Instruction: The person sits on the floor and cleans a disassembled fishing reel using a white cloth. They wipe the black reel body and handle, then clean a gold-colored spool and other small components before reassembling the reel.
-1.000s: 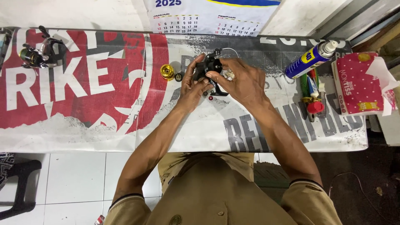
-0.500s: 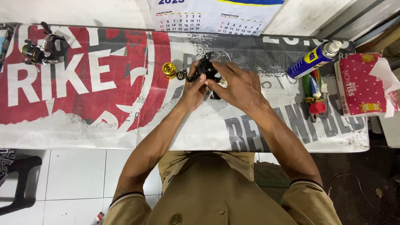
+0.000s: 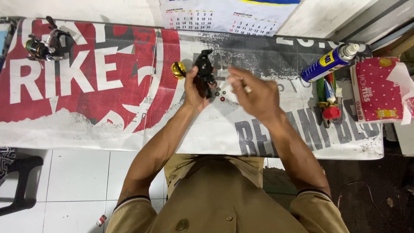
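Black and compact, the fishing reel body [image 3: 204, 69] stands upright in the left hand [image 3: 195, 88], just above the desk [image 3: 129, 125] near the twelve o'clock edge of the printed banner. That grip is closed around the lower part of the reel, fingers wrapped on its foot and frame, the upper part poking out free.

At three o'clock from the reel, the right hand [image 3: 254, 92] hovers slightly blurred, its fingertips pinched together on something small and pale; what it is I cannot tell. A ring shows on one finger.

Judging by its look, the reel is rigid metal and hard plastic, dense for its size, probably greasy in places, so it may slip. Holding it by the solid frame, as the left hand does, seems safer than by any thin protruding arm.

On the desk just below the reel lie several tiny round parts [image 3: 220, 94], dark and red, easy to roll or lose. A gold knob [image 3: 178, 70] sits at nine o'clock, touching or nearly touching the reel. Farther off, a second reel [image 3: 43, 45] rests at far nine o'clock, and a blue spray can [image 3: 327, 62], small tools [image 3: 327, 101] and a red tissue pack [image 3: 375, 90] lie at three o'clock.
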